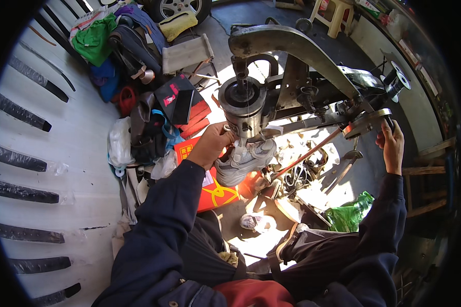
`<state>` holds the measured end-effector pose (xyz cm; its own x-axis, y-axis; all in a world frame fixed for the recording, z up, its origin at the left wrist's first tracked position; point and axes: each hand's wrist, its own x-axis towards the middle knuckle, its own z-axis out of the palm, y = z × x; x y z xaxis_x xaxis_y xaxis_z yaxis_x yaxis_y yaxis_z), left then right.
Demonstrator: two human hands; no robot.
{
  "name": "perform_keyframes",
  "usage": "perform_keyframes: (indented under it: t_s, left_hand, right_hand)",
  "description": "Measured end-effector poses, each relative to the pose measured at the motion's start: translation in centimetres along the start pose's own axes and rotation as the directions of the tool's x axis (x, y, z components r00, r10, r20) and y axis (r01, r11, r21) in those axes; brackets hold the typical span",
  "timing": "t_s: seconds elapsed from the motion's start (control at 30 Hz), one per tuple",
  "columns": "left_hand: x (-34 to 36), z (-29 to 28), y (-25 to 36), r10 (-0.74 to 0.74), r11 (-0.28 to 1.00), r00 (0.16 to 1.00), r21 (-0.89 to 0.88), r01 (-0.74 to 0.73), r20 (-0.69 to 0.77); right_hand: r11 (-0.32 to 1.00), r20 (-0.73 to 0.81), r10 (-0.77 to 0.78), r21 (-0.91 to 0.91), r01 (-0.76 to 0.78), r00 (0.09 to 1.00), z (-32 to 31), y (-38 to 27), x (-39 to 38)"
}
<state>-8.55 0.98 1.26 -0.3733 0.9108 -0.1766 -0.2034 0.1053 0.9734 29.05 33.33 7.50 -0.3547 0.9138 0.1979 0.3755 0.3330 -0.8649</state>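
Observation:
A grey and white sneaker (241, 166) hangs under the round metal head (243, 105) of a shoe-stitching machine. My left hand (210, 146) is closed on the sneaker's upper edge, close against the machine head; the fingertips are partly hidden. To the right, my right hand (393, 146) is closed at the rim of the machine's handwheel (366, 124), with its fingers around a handle there. A curved metal arm (297, 43) of the machine reaches over the top. Behind the wheel stands a thread spool (402, 79). The needle's contact with the sneaker is hidden.
Another shoe (258, 222) lies on the floor between my legs. Scraps and tools crowd the floor beneath the machine, beside a green plastic bag (348, 212) and a red bag (215, 197). Bags and a folding stool (187, 53) stand at left; wrapped dark strips line the white panel (87, 174).

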Motion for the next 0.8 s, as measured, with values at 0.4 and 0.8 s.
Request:
perform_keyframes:
  t_s: [0.4, 0.8]
  left_hand:
    - [-0.4, 0.4, 0.5, 0.032, 0.999, 0.999, -0.039, -0.032, -0.004]
    - [0.0, 0.5, 0.5, 0.035, 0.996, 0.999, -0.079, -0.034, 0.009]
  right_hand:
    - [0.916, 0.438, 0.400, -0.223, -0.334, 0.805, 5.3, 4.0, -3.5]
    - [0.968, -0.102, 0.234, -0.070, -0.241, 0.967, -0.7, 5.6, 2.0]
